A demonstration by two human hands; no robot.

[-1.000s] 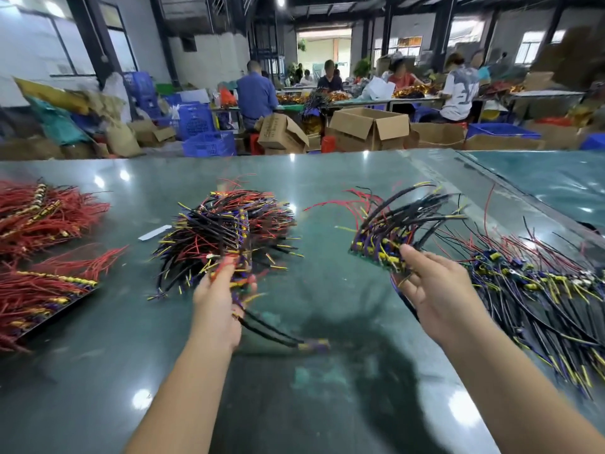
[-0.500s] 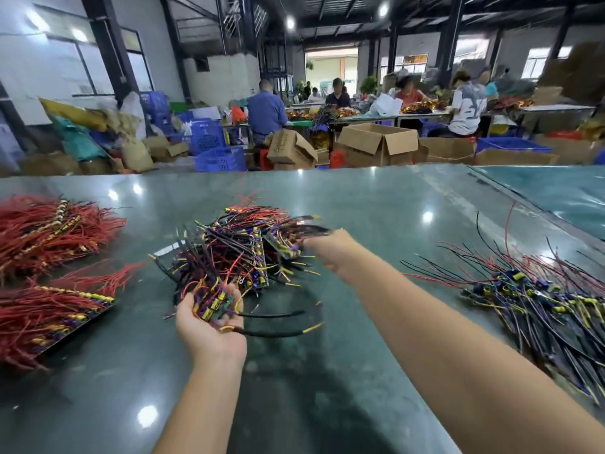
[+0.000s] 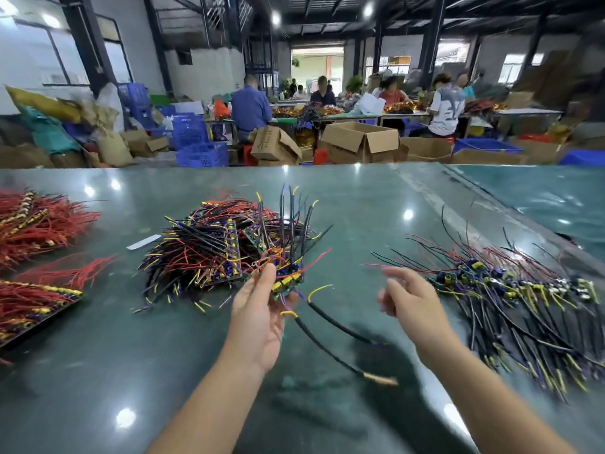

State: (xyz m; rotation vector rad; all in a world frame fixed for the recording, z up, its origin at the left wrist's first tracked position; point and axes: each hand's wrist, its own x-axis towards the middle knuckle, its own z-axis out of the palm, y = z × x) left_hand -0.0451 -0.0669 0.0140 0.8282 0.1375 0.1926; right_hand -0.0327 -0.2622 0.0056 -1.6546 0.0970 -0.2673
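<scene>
The left hand [image 3: 262,322] pinches a small wired circuit board [image 3: 288,280] by its lower edge, above the counter [image 3: 98,371], just before the mixed pile [image 3: 203,253]. Light, I judge: a stiff board with floppy leads that snag, so hold the edge. The right hand [image 3: 409,299] hangs empty, fingers loose and blurred. Where the two black cables [image 3: 330,352] join is hidden.
</scene>
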